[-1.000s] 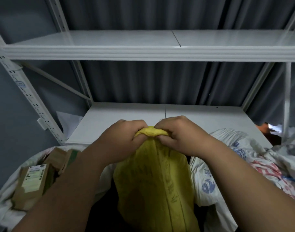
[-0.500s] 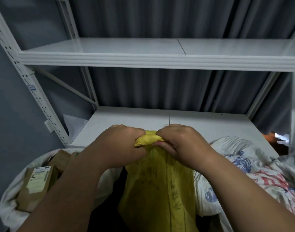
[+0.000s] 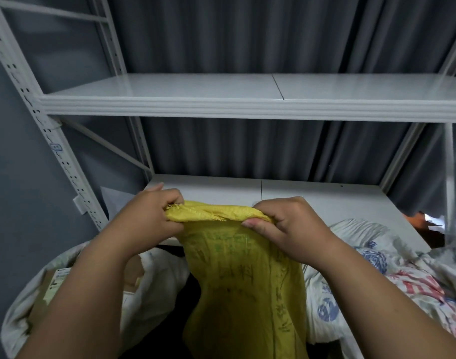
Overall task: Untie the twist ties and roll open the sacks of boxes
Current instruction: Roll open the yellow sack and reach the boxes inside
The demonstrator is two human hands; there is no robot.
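At the far left, a white sack (image 3: 154, 278) with brown boxes (image 3: 50, 286) inside is partly hidden by the left arm. The left hand (image 3: 146, 221) is curled on one end of the yellow sack (image 3: 242, 281) mouth, and the frayed edge is pinched by its fingers (image 3: 173, 203). The yellow sack is held up in the middle, in front of the white shelf (image 3: 312, 200). The other end is gripped by the right hand (image 3: 291, 229). Printed white sacks (image 3: 392, 268) are piled at the right.
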